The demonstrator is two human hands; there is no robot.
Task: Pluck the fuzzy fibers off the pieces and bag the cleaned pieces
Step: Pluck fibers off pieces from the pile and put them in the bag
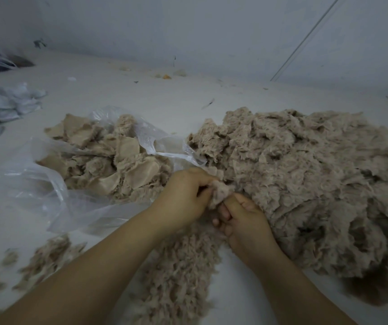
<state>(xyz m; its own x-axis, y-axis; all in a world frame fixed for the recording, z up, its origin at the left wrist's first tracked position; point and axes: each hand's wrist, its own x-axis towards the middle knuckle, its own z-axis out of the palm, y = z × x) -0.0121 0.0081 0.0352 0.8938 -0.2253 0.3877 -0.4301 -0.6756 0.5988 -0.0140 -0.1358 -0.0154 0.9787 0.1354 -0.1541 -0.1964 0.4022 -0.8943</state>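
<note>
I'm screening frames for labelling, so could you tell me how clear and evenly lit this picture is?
Head view: dim, flat light; wide-angle bending at the edges; the loose fluff lower left is blurred; the clear plastic bag shows mild glare; both hands, left hand and right hand, on the fuzzy piece are fairly sharp.

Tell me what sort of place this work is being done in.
Probably a small hand-sorting workshop, not a home: a big heap of fuzzy pieces on a plain white work surface, a clear plastic bag of cleaned pieces, and plucked fibers strewn about.
</note>
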